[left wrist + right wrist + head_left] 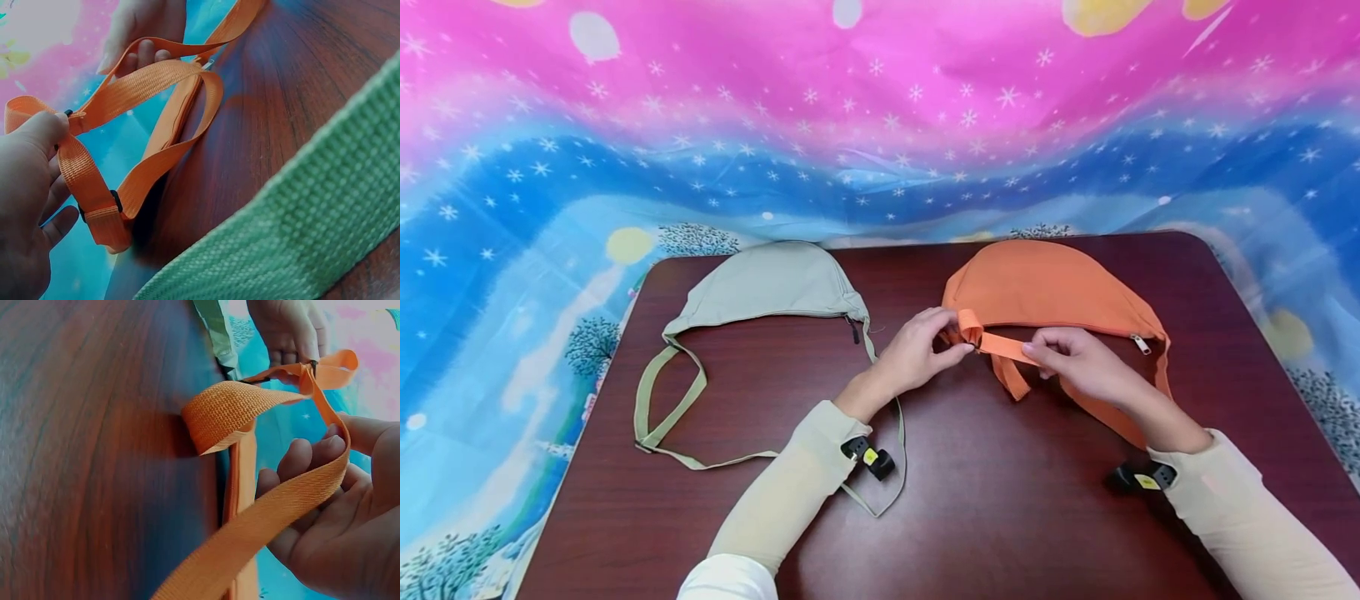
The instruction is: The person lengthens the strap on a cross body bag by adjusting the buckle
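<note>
An orange crescent-shaped bag (pixel 1045 287) lies at the back right of the table, its zipper facing the front. Close to its left end, my left hand (pixel 917 346) pinches the orange strap at a small black slider buckle (pixel 67 114). A loop of strap stands up above that buckle, and a second black buckle (pixel 117 200) sits lower on the strap. My right hand (pixel 1078 358) holds the strap (pixel 1003 346) between thumb and fingers, a short stretch to the right of the buckle. From there the strap runs back toward the bag's right end.
A pale green bag (pixel 767 283) of the same shape lies at the back left. Its strap (pixel 651 408) loops over the table toward the front, passing below my left forearm. Behind the dark wooden table (pixel 985 517) hangs a pink and blue patterned cloth (pixel 880 125).
</note>
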